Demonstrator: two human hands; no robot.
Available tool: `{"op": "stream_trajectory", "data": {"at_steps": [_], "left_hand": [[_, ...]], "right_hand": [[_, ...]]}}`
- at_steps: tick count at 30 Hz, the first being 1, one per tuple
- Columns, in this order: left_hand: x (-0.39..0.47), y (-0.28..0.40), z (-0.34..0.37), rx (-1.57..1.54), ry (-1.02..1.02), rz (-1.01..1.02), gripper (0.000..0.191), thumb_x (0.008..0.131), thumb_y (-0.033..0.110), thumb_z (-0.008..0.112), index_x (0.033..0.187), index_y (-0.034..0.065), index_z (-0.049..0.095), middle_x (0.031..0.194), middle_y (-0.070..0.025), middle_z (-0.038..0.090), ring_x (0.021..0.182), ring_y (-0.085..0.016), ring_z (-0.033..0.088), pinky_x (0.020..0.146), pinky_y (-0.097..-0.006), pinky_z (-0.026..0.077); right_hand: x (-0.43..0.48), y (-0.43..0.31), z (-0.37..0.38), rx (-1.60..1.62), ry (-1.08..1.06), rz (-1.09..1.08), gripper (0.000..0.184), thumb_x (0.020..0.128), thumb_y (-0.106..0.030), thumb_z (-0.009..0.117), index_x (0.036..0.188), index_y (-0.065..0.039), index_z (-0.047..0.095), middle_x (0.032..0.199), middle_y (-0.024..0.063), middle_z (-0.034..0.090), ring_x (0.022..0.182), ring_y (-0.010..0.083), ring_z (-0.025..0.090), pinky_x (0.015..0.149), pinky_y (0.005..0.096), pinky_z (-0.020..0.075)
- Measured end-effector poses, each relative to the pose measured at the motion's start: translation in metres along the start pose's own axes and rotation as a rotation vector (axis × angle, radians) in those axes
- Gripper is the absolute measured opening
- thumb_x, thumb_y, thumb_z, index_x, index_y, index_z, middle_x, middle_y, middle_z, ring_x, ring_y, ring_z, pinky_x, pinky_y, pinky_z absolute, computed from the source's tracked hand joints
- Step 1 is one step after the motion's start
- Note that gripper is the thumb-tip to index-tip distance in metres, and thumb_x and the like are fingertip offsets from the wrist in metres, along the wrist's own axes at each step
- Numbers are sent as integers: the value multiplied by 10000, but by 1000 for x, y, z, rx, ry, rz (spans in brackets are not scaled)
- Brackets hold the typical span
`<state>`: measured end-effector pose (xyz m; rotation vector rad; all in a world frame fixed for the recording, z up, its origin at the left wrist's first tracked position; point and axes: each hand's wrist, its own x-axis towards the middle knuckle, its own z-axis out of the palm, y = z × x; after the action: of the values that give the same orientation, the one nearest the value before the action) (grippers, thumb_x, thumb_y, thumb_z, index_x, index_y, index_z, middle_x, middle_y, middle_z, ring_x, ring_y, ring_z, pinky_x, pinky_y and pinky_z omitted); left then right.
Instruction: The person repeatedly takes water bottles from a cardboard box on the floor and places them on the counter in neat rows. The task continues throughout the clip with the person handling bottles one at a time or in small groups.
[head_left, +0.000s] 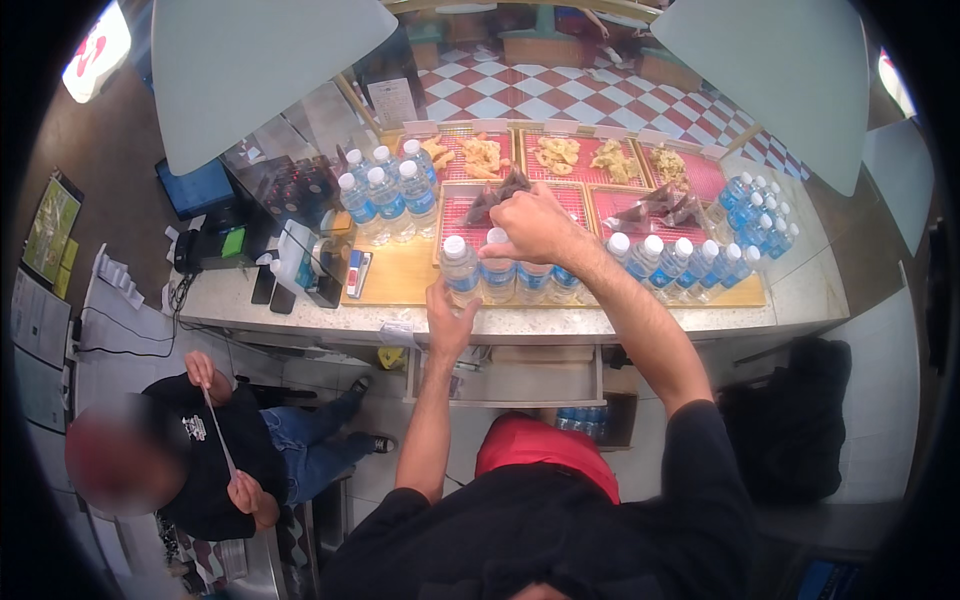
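My left hand (450, 315) is around the lower part of a plastic water bottle (460, 266) at the left end of a row on the wooden board. My right hand (534, 225) reaches over the row, its thumb beside the white cap of the neighbouring bottle (497, 274); whether it grips anything is hidden. More water bottles (654, 259) continue the row to the right. Behind my right hand, dark food in clear wrapping (487, 202) lies on a red tray with a wire rack (454, 225). All the bottles stand upright.
Fried food (556, 154) fills trays at the back. Grouped bottles stand left (386, 195) and right (757, 214). A drawer (517, 379) is pulled out below the counter (360, 319). A co-worker (225, 450) at the lower left holds a thin strip. Phones (282, 298) and a monitor (196, 187) are left.
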<state>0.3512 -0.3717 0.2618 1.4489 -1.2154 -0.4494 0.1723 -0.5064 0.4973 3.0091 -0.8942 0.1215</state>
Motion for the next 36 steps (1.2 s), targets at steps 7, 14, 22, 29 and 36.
{"op": "stream_trajectory", "data": {"at_steps": [7,14,22,29,36], "left_hand": [[-1,-3,1,-3,0,8,824,892,50,876,1592,-2,444,1428,-220,524,1359,-391,582,1151,-501,521],[-2,-6,3,-2,10,27,825,895,54,879,1590,-14,438,1417,-225,526,1352,-392,583,1143,-491,523],[-2,-6,2,27,20,38,820,889,58,887,1579,-17,449,1394,-223,540,1340,-391,589,1132,-487,526],[-3,-1,8,18,55,24,824,878,50,895,1573,-16,458,1384,-219,544,1319,-390,596,1116,-493,532],[2,0,13,30,71,22,825,867,38,904,1561,-40,466,1381,-221,574,1298,-381,615,1104,-482,539]], "right_hand": [[-4,0,0,101,-8,9,494,950,-496,801,1207,-75,761,997,140,810,1063,345,776,987,548,475],[-7,0,4,288,7,-116,373,924,-237,814,1266,-102,755,1242,174,772,1225,318,725,971,559,469],[-8,-7,-5,255,11,-93,340,872,-122,825,1195,-31,771,1263,137,768,1236,340,714,976,543,496],[-9,-4,-2,352,18,-133,350,851,26,752,1197,-18,778,1247,151,780,1226,357,722,1011,530,538],[-7,-3,-1,355,4,-105,361,845,48,722,1196,-15,781,1266,160,784,1224,360,727,1013,529,538]]}}
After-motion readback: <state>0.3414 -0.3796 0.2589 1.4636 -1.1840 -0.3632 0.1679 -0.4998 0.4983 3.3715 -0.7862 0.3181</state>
